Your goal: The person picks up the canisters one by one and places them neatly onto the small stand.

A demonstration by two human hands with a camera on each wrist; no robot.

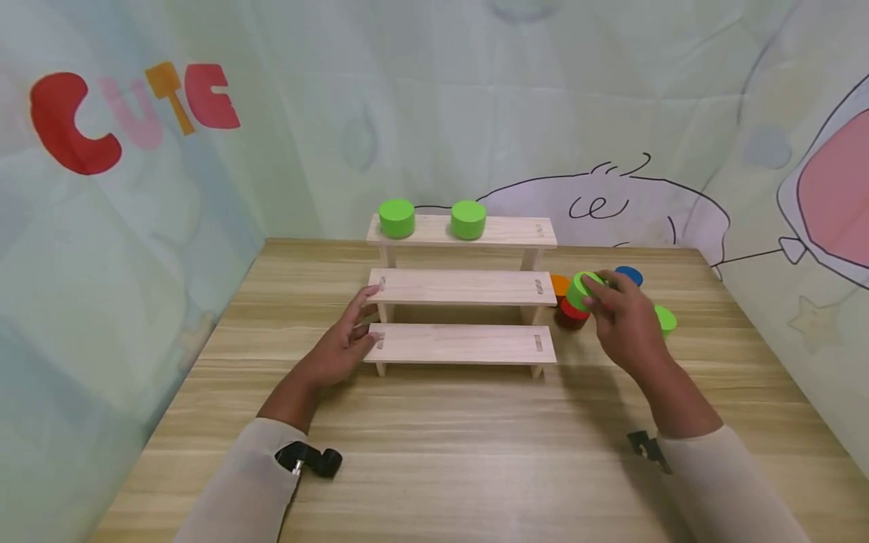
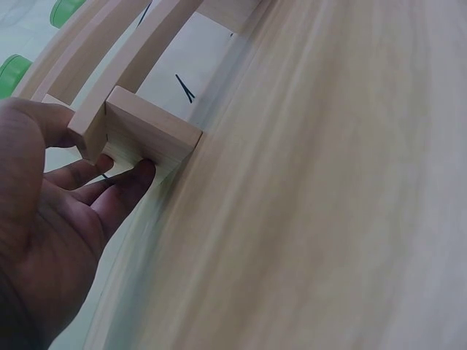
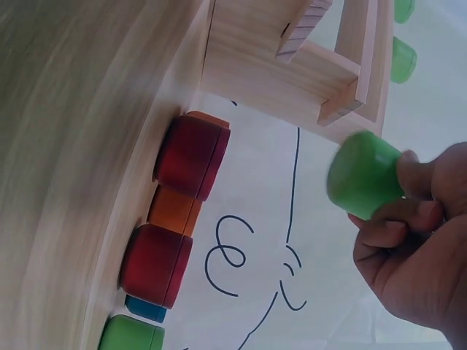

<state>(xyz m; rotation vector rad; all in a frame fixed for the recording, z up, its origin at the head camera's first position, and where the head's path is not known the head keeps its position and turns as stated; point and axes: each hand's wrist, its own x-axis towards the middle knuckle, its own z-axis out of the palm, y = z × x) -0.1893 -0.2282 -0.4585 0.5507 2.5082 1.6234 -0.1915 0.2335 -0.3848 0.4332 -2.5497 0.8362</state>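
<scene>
A pale wooden three-step rack [image 1: 462, 286] stands on the table. Two green round blocks sit on its top step, the first block [image 1: 397, 219] at the left end and the second block [image 1: 468, 220] near the middle. My left hand [image 1: 337, 351] holds the rack's left end, and in the left wrist view its thumb is at a plank end with fingertips against the side panel [image 2: 149, 131]. Off the rack's right side, my right hand [image 1: 627, 324] pinches another green round block [image 3: 363, 173] between thumb and fingers, raised above the table.
To the right of the rack lie red blocks [image 3: 191, 157], orange blocks [image 3: 174, 210], a blue block [image 1: 630, 276] and a green block [image 1: 665, 320], some partly hidden by the right hand. A printed cloth [image 1: 434, 113] hangs behind and beside the wooden table [image 1: 441, 467].
</scene>
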